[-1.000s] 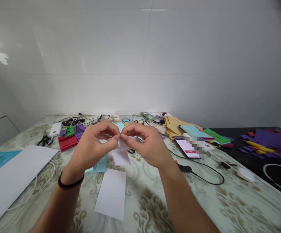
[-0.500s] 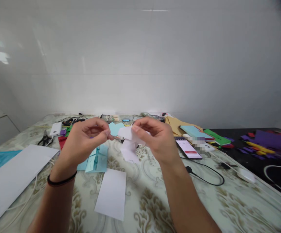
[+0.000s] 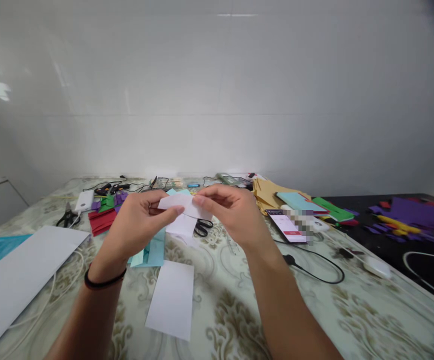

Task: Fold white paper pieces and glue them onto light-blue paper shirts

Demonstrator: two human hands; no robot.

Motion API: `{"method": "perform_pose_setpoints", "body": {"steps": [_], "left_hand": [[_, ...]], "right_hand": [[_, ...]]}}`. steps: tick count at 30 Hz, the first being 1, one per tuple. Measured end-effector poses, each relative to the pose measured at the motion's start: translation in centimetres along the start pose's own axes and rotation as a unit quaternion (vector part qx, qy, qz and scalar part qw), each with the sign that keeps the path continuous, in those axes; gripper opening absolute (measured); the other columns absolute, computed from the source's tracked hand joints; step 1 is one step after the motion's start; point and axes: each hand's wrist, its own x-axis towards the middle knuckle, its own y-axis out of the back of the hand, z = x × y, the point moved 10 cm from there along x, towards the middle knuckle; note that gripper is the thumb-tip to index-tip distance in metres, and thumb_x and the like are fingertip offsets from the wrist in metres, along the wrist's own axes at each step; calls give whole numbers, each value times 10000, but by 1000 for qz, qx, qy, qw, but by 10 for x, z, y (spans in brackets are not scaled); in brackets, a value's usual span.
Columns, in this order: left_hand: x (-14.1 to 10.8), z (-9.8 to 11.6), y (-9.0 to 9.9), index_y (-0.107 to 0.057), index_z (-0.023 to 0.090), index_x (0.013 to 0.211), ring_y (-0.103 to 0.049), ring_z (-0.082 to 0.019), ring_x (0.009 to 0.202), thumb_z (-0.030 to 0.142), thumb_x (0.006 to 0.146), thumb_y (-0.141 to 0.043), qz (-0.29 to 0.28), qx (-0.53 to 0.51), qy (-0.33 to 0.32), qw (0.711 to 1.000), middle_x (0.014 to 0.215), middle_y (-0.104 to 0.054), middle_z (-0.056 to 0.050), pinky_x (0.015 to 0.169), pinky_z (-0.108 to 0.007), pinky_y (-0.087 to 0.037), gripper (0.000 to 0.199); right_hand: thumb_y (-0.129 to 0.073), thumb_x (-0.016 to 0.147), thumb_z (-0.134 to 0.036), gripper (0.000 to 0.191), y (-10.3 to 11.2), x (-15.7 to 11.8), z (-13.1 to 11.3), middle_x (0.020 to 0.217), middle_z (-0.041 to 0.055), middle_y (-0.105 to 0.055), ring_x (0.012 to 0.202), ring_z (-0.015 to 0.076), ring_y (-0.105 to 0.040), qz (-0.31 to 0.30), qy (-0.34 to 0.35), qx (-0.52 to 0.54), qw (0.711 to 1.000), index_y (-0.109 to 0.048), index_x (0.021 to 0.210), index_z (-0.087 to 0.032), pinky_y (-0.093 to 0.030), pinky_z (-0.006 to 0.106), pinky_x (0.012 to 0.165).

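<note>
Both hands are raised over the middle of the table around a small piece of white paper (image 3: 177, 201). My left hand (image 3: 140, 220) pinches its left part, the thumb lying on the near face. At the paper's right part, my right hand (image 3: 235, 212) is closed with thumb and fingers on it. Below and behind hangs or lies more white paper (image 3: 181, 226); I cannot tell whether it is the same piece. Black scissor handles (image 3: 203, 227) show just right of it, the blades hidden. Folded light-blue paper (image 3: 154, 252) lies under my left hand.
A white paper rectangle (image 3: 172, 300) lies in front. Larger white sheets (image 3: 33, 280) cover the left side, near red paper (image 3: 102, 221) and pliers (image 3: 67, 217). To the right are a phone (image 3: 286, 226), a black cable (image 3: 329, 282) and brown paper (image 3: 273, 195).
My left hand has moved right and now grips the white paper. The paper and my right hand have shifted slightly left, and the scissor handles have come into plainer view.
</note>
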Motion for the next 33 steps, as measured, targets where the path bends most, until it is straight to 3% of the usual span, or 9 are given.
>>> {"method": "perform_pose_setpoints", "body": {"steps": [4,9,14,20,29,33], "left_hand": [[0,2,-4,-798,182,858,-623,-137,653,391,858,-770,-24,45,8,999,759,-739,-1,558,-210,-440,210],[0,4,4,-795,187,836,-612,-133,605,422,862,-768,18,61,0,998,702,-730,10,516,-204,-422,238],[1,16,-2,-814,212,819,-650,-137,702,366,904,-737,-12,80,-48,996,767,-773,14,608,-210,-451,192],[-4,18,7,-834,225,793,-611,-126,639,328,912,-729,41,30,-53,997,710,-769,28,571,-220,-423,189],[-8,32,-3,-836,218,857,-718,-152,764,292,951,-681,-10,102,-117,988,859,-828,17,682,-222,-506,196],[-11,36,8,-840,218,870,-691,-147,677,308,939,-692,33,128,-126,983,772,-807,23,605,-224,-487,186]], "right_hand": [[-782,880,-310,115,-3,-1,-3,806,7,-773,721,138,-656,-9,11,-47,999,-806,813,-220,-498,260,655],[-785,878,-356,150,-3,0,-2,803,15,-769,697,144,-648,-9,-4,-51,999,-802,837,-213,-495,271,631],[-765,898,-276,130,-6,-2,-12,788,2,-770,722,135,-650,-26,21,-106,994,-800,788,-215,-485,259,651],[-755,911,-293,93,-10,-2,-12,842,-1,-782,742,126,-679,-35,34,-55,997,-787,865,-219,-524,254,687],[-686,900,-215,90,-20,-4,-16,769,-15,-698,704,113,-624,-62,52,-54,995,-715,817,-200,-516,233,651],[-687,892,-209,79,-15,-5,-17,749,-21,-661,676,111,-596,-61,47,-60,995,-696,815,-198,-510,240,647]]}}
